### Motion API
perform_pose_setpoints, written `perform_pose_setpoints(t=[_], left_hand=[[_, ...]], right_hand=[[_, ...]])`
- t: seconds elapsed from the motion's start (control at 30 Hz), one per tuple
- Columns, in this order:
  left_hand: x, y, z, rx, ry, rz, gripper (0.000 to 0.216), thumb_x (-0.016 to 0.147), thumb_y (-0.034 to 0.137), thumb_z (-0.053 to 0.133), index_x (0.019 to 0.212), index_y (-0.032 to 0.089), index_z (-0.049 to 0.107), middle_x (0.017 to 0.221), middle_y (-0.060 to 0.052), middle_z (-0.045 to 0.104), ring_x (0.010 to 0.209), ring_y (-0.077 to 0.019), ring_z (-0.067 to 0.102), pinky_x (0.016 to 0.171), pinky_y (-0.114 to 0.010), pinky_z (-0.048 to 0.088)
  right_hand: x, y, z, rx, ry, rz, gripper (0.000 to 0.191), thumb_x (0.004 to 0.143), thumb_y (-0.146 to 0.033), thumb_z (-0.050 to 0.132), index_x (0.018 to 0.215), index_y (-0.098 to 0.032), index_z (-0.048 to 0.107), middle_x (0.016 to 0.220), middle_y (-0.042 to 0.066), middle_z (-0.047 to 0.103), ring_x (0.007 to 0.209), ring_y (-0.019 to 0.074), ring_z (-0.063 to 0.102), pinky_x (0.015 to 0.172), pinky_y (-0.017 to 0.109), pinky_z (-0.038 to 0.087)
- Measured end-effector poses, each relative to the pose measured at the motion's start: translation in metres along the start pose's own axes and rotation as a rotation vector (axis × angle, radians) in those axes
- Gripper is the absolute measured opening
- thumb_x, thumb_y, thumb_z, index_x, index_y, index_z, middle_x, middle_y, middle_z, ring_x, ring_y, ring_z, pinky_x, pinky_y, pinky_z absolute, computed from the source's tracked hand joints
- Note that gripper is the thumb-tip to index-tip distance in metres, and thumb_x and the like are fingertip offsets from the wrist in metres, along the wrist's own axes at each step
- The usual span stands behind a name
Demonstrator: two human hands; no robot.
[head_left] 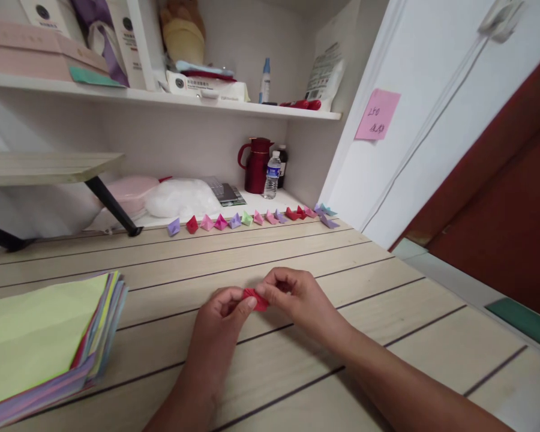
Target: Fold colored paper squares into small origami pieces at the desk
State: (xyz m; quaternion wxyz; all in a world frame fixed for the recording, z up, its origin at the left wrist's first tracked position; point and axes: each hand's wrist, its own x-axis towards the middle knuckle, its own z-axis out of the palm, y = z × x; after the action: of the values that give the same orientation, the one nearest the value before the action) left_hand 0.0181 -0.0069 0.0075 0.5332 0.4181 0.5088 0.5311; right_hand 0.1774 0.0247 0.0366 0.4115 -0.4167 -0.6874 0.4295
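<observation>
A small folded piece of red paper (255,297) lies between my two hands, low over the wooden table (387,312). My left hand (220,321) pinches its left side with thumb and fingers closed. My right hand (292,294) pinches its right side, fingers curled. Along the far edge of the table stands a row of several small folded paper boats (252,218) in purple, red, pink, green and blue.
A stack of coloured paper sheets (40,342), light green on top, lies at the left front. Behind the table are shelves with a dark red jug (256,165), a water bottle (272,174) and boxes. A pink sticky note (377,114) hangs on the white door.
</observation>
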Motion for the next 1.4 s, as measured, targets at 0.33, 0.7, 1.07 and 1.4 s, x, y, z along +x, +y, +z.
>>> perform_pose_setpoints(t=[0.33,0.7,1.07,1.4], left_hand=[[-0.004,0.006,-0.004,-0.469,-0.168,-0.055,0.018,0.079,0.033,0.075,0.08,0.016,0.073,0.082,-0.004,0.07,0.079,-0.0134,0.058,0.084,-0.028,0.046],[-0.007,0.003,0.001,-0.447,-0.155,-0.059,0.015,0.078,0.031,0.076,0.08,0.018,0.07,0.086,-0.003,0.068,0.084,-0.0151,0.058,0.083,-0.03,0.045],[-0.014,0.003,0.01,-0.501,-0.281,-0.086,0.022,0.086,0.038,0.066,0.084,0.016,0.068,0.082,-0.004,0.062,0.081,-0.0153,0.055,0.087,-0.035,0.046],[-0.008,-0.003,0.009,-0.49,-0.059,-0.085,0.03,0.077,0.043,0.076,0.083,0.014,0.07,0.078,-0.003,0.066,0.069,-0.0106,0.054,0.076,-0.027,0.048]], right_hand=[[-0.009,-0.005,0.01,0.393,-0.232,-0.068,0.036,0.1,-0.048,0.048,0.106,-0.016,0.063,0.085,0.005,0.064,0.076,0.0156,0.061,0.073,0.031,0.05],[-0.006,0.002,0.012,0.332,-0.102,0.088,0.039,0.082,-0.05,0.072,0.07,-0.016,0.06,0.066,0.0,0.065,0.053,0.0093,0.056,0.053,0.022,0.044],[-0.005,0.006,0.007,0.516,-0.149,0.166,0.039,0.078,-0.047,0.076,0.064,-0.015,0.06,0.051,-0.001,0.061,0.039,0.0069,0.047,0.035,0.016,0.033],[-0.003,0.017,0.02,0.393,-0.002,0.179,0.041,0.077,-0.048,0.077,0.064,-0.015,0.056,0.052,-0.002,0.064,0.034,0.0054,0.047,0.036,0.016,0.031]])
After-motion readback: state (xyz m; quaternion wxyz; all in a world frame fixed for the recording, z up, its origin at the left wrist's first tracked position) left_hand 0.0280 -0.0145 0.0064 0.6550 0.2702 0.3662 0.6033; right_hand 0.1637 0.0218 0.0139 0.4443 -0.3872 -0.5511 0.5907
